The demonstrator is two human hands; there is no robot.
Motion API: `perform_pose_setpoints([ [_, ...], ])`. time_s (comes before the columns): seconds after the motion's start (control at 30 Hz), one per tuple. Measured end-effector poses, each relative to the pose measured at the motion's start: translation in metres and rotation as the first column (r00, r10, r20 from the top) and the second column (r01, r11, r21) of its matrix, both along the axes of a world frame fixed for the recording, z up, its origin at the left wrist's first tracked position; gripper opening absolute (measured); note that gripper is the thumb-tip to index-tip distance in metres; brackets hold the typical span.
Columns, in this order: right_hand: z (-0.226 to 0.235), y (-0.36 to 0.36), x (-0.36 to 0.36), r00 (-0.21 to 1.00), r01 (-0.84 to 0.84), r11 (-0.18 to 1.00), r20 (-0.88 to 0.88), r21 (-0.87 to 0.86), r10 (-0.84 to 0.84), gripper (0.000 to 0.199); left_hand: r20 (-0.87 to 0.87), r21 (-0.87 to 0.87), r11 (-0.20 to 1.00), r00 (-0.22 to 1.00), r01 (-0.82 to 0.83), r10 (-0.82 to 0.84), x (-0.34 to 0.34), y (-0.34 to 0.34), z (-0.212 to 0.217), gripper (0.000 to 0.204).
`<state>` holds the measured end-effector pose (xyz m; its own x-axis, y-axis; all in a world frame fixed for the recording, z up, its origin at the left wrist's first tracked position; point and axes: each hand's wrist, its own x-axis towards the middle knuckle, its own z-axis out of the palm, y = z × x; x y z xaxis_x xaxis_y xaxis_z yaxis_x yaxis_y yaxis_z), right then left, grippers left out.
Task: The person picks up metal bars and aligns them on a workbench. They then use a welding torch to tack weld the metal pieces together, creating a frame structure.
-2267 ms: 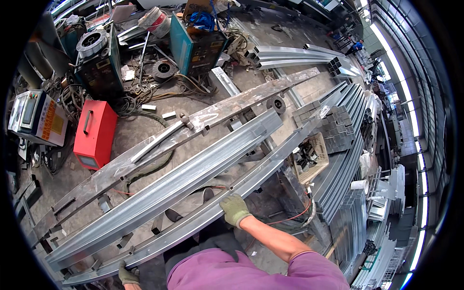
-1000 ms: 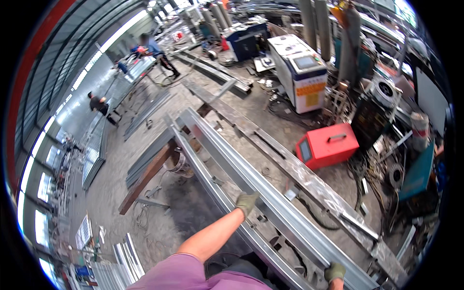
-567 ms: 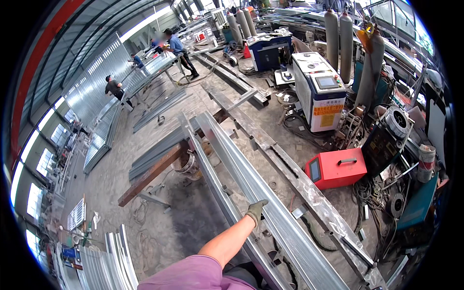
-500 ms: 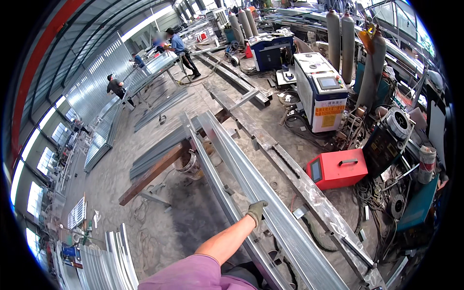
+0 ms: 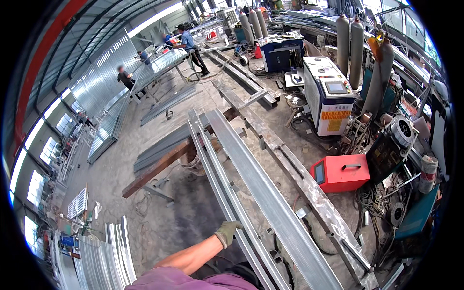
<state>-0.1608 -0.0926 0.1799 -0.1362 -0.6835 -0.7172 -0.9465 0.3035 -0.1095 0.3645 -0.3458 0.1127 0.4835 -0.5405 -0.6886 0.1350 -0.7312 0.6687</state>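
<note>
**A:** Galvanised steel everywhere. Far left, corrugated sheets (image 5: 104,130) lean and lie along the wall, and near left there's a stack of ribbed panels (image 5: 108,256) on the floor, parked out of the walkway I'd guess.

**B:** And the hand?

**A:** Left hand (image 5: 227,233), in a grey-green work glove, is closed over the near edge of the long steel channel (image 5: 263,193). That channel runs from near centre away to the far middle, beside a thinner rail (image 5: 212,169), both resting across a rusty brown beam (image 5: 162,166), probably to keep them at working height.

**B:** Right hand?

**A:** Out of frame, can't say.

**B:** Stuff on the right?

**A:** Red box-shaped unit with a handle (image 5: 340,173) sits just beside the frame, a white machine with a screen (image 5: 328,99) farther back, gas cylinders (image 5: 349,46) upright behind it.
</note>
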Motion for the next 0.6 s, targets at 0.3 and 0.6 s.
perform_pose_setpoints([
  [0.3, -0.013, 0.041, 0.038, 1.000, 0.008, 0.998, 0.026, -0.058, -0.006, 0.058, -0.150, 0.091, 0.976, 0.966, -0.197, 0.209, 0.055, 0.021, -0.077, 0.025],
  [0.6, -0.046, 0.072, 0.103, 0.987, 0.159, 0.971, 0.069, -0.180, -0.148, 0.060, -0.264, 0.151, 0.988, 0.963, -0.018, 0.058, 0.062, -0.008, -0.056, 0.036],
])
